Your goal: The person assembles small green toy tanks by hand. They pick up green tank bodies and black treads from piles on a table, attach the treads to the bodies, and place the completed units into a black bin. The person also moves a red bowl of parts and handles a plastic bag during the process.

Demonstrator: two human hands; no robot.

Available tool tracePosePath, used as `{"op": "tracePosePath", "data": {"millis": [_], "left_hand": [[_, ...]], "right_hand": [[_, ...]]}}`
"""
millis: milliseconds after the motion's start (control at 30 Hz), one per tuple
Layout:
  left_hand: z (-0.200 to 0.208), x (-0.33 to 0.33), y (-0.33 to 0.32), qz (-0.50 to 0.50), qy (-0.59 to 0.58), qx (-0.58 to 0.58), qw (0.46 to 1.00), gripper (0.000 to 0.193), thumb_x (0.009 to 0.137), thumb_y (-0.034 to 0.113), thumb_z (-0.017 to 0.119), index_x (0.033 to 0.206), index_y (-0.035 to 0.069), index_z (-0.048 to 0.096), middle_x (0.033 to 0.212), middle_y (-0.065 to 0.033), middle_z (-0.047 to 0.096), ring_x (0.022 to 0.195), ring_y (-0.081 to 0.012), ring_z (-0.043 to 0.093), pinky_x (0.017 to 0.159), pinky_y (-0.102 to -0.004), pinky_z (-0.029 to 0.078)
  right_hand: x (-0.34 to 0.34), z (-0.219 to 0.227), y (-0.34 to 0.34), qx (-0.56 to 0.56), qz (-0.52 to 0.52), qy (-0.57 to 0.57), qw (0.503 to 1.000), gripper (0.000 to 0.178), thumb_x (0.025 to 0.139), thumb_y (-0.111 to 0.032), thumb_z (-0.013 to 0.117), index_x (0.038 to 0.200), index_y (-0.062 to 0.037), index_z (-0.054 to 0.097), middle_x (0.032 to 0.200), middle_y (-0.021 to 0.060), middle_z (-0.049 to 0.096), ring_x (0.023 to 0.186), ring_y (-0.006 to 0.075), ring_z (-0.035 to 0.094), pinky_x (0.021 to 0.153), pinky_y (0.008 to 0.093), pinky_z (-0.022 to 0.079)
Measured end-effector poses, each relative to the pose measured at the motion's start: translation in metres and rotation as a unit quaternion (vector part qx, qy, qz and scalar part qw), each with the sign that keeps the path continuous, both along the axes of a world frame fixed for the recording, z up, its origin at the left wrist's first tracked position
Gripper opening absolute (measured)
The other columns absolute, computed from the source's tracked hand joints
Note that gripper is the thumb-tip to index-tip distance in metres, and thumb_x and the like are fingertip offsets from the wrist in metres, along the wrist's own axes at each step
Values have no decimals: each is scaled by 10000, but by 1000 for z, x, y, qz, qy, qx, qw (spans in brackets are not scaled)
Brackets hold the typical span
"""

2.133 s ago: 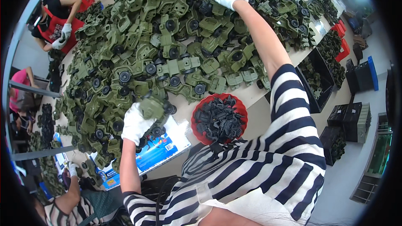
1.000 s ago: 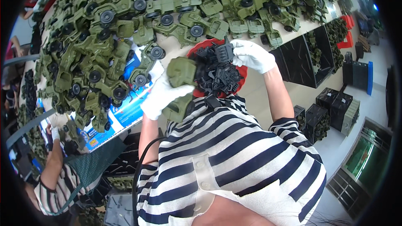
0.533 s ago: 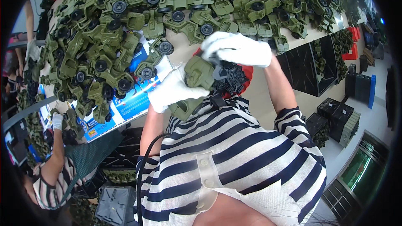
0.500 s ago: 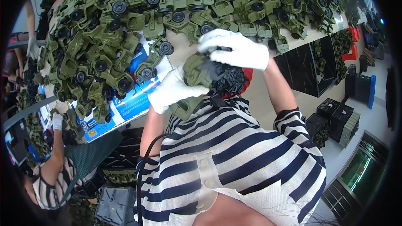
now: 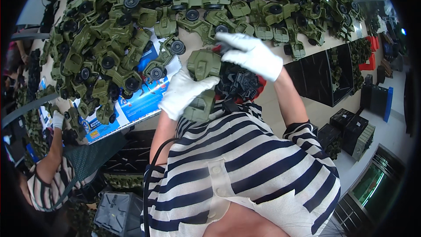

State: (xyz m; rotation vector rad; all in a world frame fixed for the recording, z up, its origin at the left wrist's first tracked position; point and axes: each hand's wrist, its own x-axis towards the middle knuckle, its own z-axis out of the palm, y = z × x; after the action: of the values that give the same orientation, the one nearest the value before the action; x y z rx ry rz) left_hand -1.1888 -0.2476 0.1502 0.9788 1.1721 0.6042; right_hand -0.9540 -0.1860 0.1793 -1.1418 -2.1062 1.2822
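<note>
My left hand (image 5: 182, 94), in a white glove, is closed around an olive-green toy vehicle body (image 5: 204, 64). The body is held upright in front of my chest, and part of it is covered by the thumb. To the right, my white-gloved right hand (image 5: 254, 55) reaches over a red tub (image 5: 262, 81) of black plastic parts (image 5: 239, 82). Its fingers are stretched out, with the thumb apart below them. Something dark shows between thumb and fingers; whether it is a loose part or the tub's contents is unclear.
A heap of olive-green toy vehicles (image 5: 107, 52) with black wheels covers the far and left table, partly over blue printed sheets (image 5: 140, 101). Black crates (image 5: 315, 74) stand at the right. At the left, a co-worker's gloved hand (image 5: 58, 120) is among more vehicles.
My right hand has drawn back from the vehicle body, up and slightly right. The left hand still grips the body, which now stands more upright.
</note>
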Motion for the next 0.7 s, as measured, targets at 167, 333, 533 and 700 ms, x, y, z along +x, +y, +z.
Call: {"op": "tracePosePath", "data": {"millis": [167, 333, 533, 700], "left_hand": [[50, -6, 7, -36, -53, -73, 995, 405, 826, 125, 787, 1195, 36, 644, 1017, -17, 702, 862, -69, 635, 757, -230, 512], [51, 1, 7, -38, -87, -95, 991, 407, 839, 127, 776, 1207, 21, 638, 1031, -22, 697, 880, -86, 637, 789, -243, 519], [41, 2, 1, -28, -122, -96, 988, 407, 843, 133, 773, 1209, 18, 638, 1046, -29, 693, 901, -95, 635, 823, -258, 520], [41, 1, 2, -41, -134, -107, 984, 406, 837, 140, 779, 1197, 14, 641, 1045, -33, 691, 897, -94, 632, 819, -258, 516]], "right_hand": [[7, -25, 5, -302, -66, 241, 920, 453, 929, -180, 670, 1346, -27, 582, 1170, 70, 663, 963, 109, 610, 868, 240, 480], [-1, -42, -8, -350, -58, 331, 874, 542, 972, -240, 623, 1407, 48, 476, 1366, 91, 552, 1215, 138, 490, 1058, 272, 345], [2, -48, -13, -343, -52, 352, 869, 573, 950, -260, 654, 1392, 62, 486, 1380, 97, 553, 1243, 150, 498, 1076, 288, 349], [12, -54, -13, -317, -34, 319, 893, 577, 932, -281, 669, 1383, 41, 507, 1391, 118, 554, 1272, 190, 501, 1094, 319, 353]]}}
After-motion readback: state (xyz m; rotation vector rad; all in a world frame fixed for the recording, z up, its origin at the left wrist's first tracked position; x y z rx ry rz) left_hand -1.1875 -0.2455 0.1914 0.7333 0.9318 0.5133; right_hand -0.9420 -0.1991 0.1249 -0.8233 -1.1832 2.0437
